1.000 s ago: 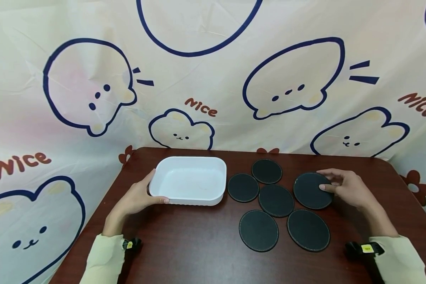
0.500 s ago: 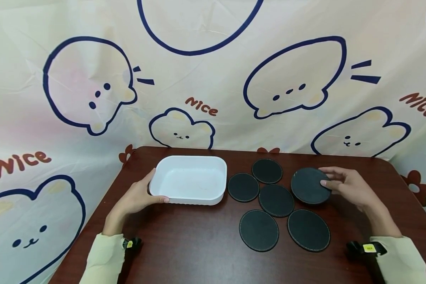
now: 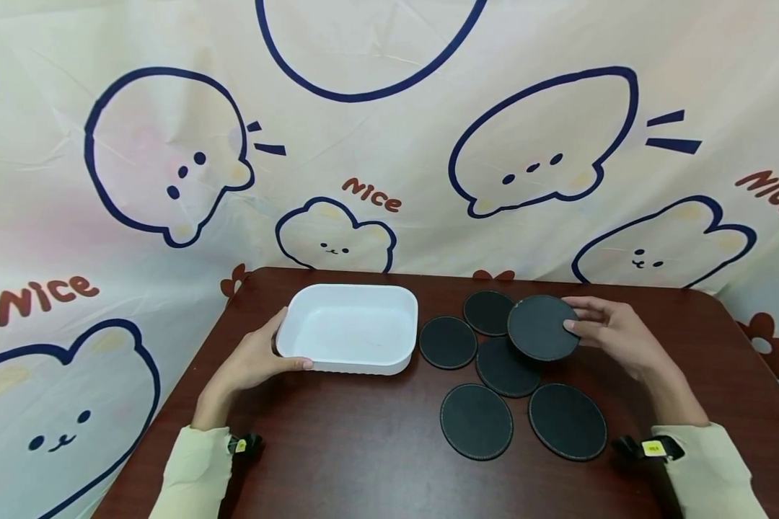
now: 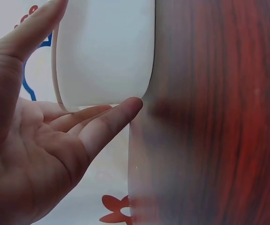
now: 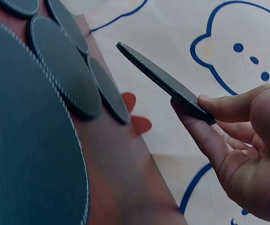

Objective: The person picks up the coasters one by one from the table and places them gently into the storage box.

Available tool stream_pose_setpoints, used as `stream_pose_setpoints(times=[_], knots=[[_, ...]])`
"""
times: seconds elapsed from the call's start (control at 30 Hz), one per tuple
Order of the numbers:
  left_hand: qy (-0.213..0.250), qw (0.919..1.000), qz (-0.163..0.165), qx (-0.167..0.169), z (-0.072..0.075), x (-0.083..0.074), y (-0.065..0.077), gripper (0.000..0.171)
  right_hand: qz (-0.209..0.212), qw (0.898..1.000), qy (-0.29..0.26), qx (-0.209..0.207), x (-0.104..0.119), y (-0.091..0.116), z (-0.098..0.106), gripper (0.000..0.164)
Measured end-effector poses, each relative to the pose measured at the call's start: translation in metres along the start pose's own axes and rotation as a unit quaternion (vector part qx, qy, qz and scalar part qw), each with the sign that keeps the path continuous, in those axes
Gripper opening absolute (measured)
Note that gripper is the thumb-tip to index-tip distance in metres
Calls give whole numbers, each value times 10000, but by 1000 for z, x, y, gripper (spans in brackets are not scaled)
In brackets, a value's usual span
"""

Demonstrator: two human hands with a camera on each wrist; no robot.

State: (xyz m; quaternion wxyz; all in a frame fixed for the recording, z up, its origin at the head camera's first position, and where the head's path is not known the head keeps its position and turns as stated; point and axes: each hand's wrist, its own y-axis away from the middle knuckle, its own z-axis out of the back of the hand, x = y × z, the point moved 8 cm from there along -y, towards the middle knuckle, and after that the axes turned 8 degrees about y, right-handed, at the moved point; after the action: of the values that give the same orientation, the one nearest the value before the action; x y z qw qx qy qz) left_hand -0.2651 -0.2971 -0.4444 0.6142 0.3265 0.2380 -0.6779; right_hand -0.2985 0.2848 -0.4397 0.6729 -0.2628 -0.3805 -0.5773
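My left hand (image 3: pixel 256 355) holds the left end of a white rectangular plastic container (image 3: pixel 347 328), thumb over the near rim and fingers against the end wall. In the left wrist view the fingertips (image 4: pixel 132 107) touch the container's end. Between thumb and fingers, my right hand (image 3: pixel 613 333) pinches the edge of a round black stitched coaster (image 3: pixel 540 328). That coaster is tilted and raised off the table, as the right wrist view shows (image 5: pixel 161 77). From the head it overlaps part of a coaster (image 3: pixel 506 369) lying below it.
More black coasters lie flat on the dark wooden table (image 3: pixel 363 447): one at the back (image 3: pixel 487 311), one beside the container (image 3: pixel 448 343), and two nearer the front, a left coaster (image 3: pixel 476 422) and a right coaster (image 3: pixel 568 422). A printed cloth (image 3: pixel 422 144) hangs behind the table.
My right hand has lifted the rightmost coaster off the table and carried it left toward the other coasters. The left hand stays on the container.
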Motion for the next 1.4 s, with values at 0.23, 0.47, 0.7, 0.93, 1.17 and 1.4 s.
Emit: stream_pose_setpoints(times=[0.23, 0.47, 0.7, 0.93, 1.17, 1.4], knots=[[434, 9990, -54, 55, 1, 2, 1, 120, 141, 9981, -602, -2, 20, -6, -12, 66], [491, 9988, -32, 0, 3, 8, 2, 116, 251, 9915, -1266, 172, 38, -14, -38, 66], [516, 9986, -70, 19, 3, 8, 2, 114, 240, 9830, -1786, 354, 54, -26, -70, 61], [529, 9985, -129, 45, 2, 8, 1, 114, 256, 9764, -2052, 629, 71, -37, -101, 58], [504, 9985, -201, 7, 4, 8, 2, 113, 234, 9699, -2321, 701, 83, -46, -122, 56], [504, 9986, -158, 12, 4, 8, 2, 113, 294, 9610, -2597, 906, 97, -51, -140, 59]])
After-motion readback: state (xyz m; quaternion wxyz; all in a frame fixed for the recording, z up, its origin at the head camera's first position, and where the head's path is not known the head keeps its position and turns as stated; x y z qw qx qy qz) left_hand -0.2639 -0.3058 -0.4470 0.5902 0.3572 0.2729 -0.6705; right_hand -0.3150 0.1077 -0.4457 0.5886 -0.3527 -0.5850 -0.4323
